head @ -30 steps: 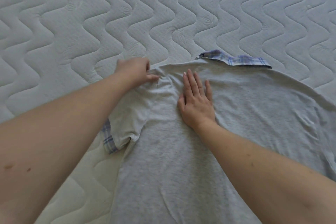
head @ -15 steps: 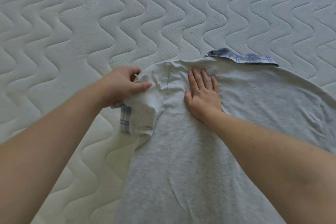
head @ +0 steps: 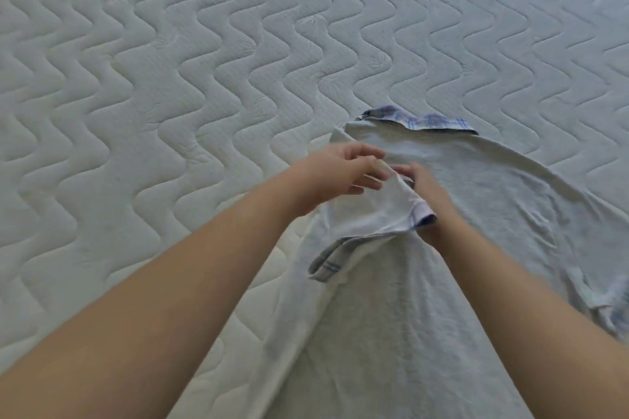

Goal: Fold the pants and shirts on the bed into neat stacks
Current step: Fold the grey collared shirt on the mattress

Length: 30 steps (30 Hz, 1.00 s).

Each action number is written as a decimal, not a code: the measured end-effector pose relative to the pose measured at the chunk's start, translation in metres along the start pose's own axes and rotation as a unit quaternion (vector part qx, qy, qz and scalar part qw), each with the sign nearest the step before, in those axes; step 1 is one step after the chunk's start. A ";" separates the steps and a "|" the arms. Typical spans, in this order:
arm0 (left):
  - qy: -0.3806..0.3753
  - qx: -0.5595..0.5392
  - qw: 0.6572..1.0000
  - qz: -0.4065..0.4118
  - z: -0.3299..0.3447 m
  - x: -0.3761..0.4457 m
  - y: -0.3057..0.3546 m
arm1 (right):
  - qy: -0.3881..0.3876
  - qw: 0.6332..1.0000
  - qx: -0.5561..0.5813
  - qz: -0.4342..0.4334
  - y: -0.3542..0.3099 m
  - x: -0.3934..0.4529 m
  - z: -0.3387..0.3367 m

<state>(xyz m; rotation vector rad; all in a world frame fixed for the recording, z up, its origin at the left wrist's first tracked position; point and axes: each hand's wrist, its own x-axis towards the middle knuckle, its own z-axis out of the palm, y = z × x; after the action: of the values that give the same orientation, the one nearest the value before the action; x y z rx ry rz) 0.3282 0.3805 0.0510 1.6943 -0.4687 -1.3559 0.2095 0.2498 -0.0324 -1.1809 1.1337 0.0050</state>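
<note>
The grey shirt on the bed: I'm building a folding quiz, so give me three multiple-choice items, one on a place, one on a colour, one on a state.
1. Where does the plaid collar lie?
A. at the grey shirt's far edge
B. under the left forearm
C. off the mattress

2. What colour is the sleeve trim?
A. red
B. blue plaid
C. black

3. What is the left hand doing?
A. lying flat
B. hanging idle
C. gripping the sleeve

Answers: 1 A, it tops the shirt; 2 B, the cuff shows blue checks; 3 C, its fingers curl on the lifted fabric.
</note>
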 end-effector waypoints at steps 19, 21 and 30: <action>-0.139 0.712 0.682 0.091 -0.050 0.143 0.006 | -0.060 0.942 -0.320 -0.078 0.007 -0.018 -0.037; -0.126 0.728 0.670 0.076 -0.059 0.145 0.013 | -0.053 0.948 -0.306 -0.068 0.003 -0.016 -0.042; -0.098 0.707 0.697 0.064 -0.074 0.159 0.019 | -0.091 0.910 -0.404 0.029 0.014 -0.016 -0.068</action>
<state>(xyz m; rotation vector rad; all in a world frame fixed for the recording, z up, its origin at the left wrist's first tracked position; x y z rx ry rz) 0.4526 0.2813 -0.0257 2.5371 -2.1220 -1.0019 0.1468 0.2152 -0.0271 -1.8256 1.0171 0.6762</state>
